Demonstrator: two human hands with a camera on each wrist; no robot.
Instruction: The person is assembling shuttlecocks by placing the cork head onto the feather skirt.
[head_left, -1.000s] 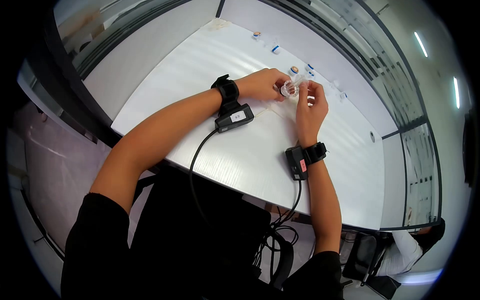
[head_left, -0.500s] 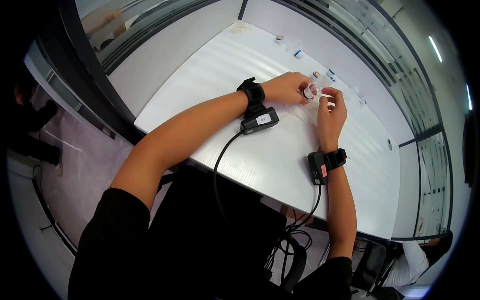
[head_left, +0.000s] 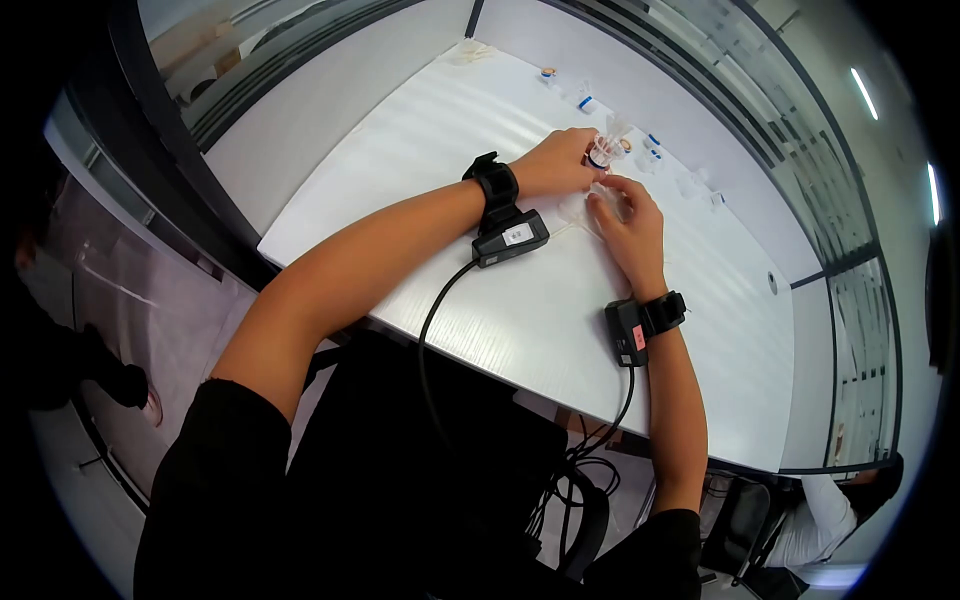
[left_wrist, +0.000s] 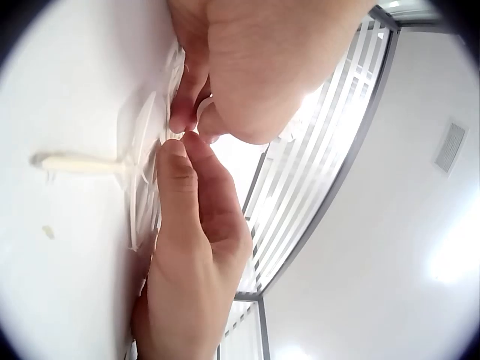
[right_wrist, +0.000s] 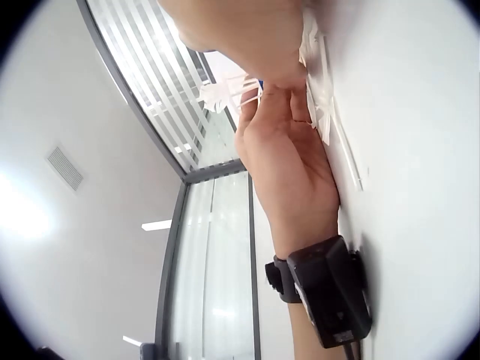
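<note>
My left hand (head_left: 557, 163) holds a shuttlecock (head_left: 607, 150) with a white, see-through skirt and a dark blue band. The skirt points away from me, and its fringe (right_wrist: 217, 94) shows past the fingers in the right wrist view. Just below the band, the thumb and index fingertips of my right hand (head_left: 633, 225) come close together, right at the left fingertips. In the left wrist view, the right hand (left_wrist: 191, 225) has its other fingers curled; I cannot tell whether it pinches anything. White loose feathers (left_wrist: 142, 150) lie on the table under both hands, one pale quill (left_wrist: 82, 163) sticking out.
Several shuttlecocks with blue bands lie along the back panel, among them one with a tan head (head_left: 548, 73) and one on its side (head_left: 585, 103). Pale scraps (head_left: 474, 53) sit in the far left corner. Cables (head_left: 425, 330) run from both wrist cameras over the table's front edge.
The shuttlecock's skirt has turned from facing me to pointing away. My right fingers have come off the skirt, down to the base beside the left fingertips. The head view shifted.
</note>
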